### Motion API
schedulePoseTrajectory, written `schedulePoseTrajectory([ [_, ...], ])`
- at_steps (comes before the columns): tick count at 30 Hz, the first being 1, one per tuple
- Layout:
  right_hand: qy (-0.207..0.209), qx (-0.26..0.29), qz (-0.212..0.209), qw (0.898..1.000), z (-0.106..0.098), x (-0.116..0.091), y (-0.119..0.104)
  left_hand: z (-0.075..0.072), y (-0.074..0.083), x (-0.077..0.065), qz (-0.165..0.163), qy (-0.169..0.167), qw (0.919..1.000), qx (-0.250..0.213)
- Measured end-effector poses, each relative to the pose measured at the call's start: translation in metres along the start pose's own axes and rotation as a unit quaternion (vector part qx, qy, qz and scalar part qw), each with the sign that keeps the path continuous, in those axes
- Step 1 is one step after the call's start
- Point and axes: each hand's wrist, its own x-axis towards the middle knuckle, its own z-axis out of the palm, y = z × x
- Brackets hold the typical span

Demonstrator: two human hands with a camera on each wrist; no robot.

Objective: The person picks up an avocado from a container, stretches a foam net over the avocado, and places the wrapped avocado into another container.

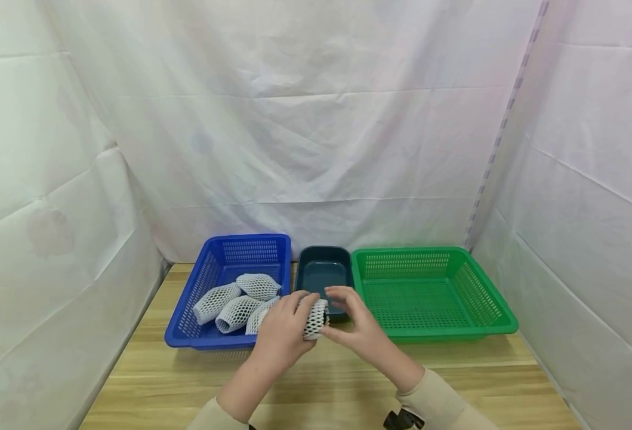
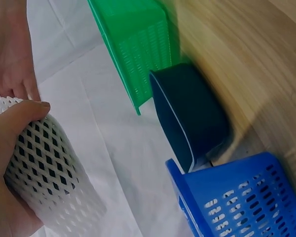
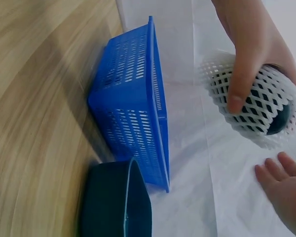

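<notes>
My left hand (image 1: 282, 331) grips a white foam net sleeve (image 1: 314, 321) above the near edge of the small dark teal tray (image 1: 323, 276). The thumb lies across the mesh in both wrist views. A dark, rounded object (image 3: 280, 119) sits inside the sleeve and shows through its holes and its open end in the right wrist view. My right hand (image 1: 363, 329) is held beside that end, fingers spread and apart from the thumb, with nothing in its grasp. Several more white net sleeves (image 1: 259, 286) lie in the blue basket (image 1: 208, 344), one partly hidden behind my left hand.
The blue basket stands at the left of the wooden table (image 1: 326, 388), the teal tray in the middle, and a green basket (image 1: 418, 304) at the right with no items in it. White cloth (image 1: 316, 149) hangs behind and at both sides.
</notes>
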Motion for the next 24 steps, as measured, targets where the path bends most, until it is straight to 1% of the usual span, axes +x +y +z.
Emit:
schedulePoseTrajectory([
  [2, -0.041, 0.015, 0.038, 0.998, 0.001, 0.001, 0.0, 0.0, 0.003, 0.0, 0.004, 0.0, 1.0, -0.002],
  [4, -0.069, 0.019, 0.075, 0.995, 0.003, 0.002, 0.0, -0.001, 0.005, -0.001, 0.006, 0.001, 1.0, -0.005],
  [6, -0.081, 0.016, 0.097, 0.992, 0.004, 0.002, -0.001, -0.001, 0.007, -0.001, 0.006, 0.0, 0.9999, -0.009],
  [8, -0.079, 0.015, 0.103, 0.991, 0.004, 0.001, -0.001, 0.0, 0.008, -0.002, 0.002, -0.004, 0.9999, -0.013],
  [11, -0.065, 0.015, 0.092, 0.994, 0.004, 0.001, -0.001, 0.0, 0.007, -0.002, -0.002, -0.013, 0.9996, -0.024],
  [13, -0.059, 0.012, 0.085, 0.995, 0.003, 0.0, -0.001, 0.0, 0.007, -0.002, -0.004, -0.02, 0.999, -0.039],
  [18, -0.06, 0.001, 0.079, 0.995, 0.0, -0.002, 0.0, -0.002, 0.003, -0.006, -0.014, -0.044, 0.9952, -0.086],
  [21, -0.059, -0.004, 0.069, 0.996, -0.002, -0.003, 0.0, -0.002, -0.001, -0.009, -0.029, -0.059, 0.9934, -0.094],
  [23, -0.053, -0.007, 0.048, 0.997, -0.002, -0.004, 0.002, -0.001, -0.005, -0.011, -0.041, -0.067, 0.992, -0.099],
  [24, -0.048, -0.007, 0.036, 0.998, -0.003, -0.004, 0.002, -0.001, -0.008, -0.012, -0.053, -0.074, 0.9901, -0.106],
])
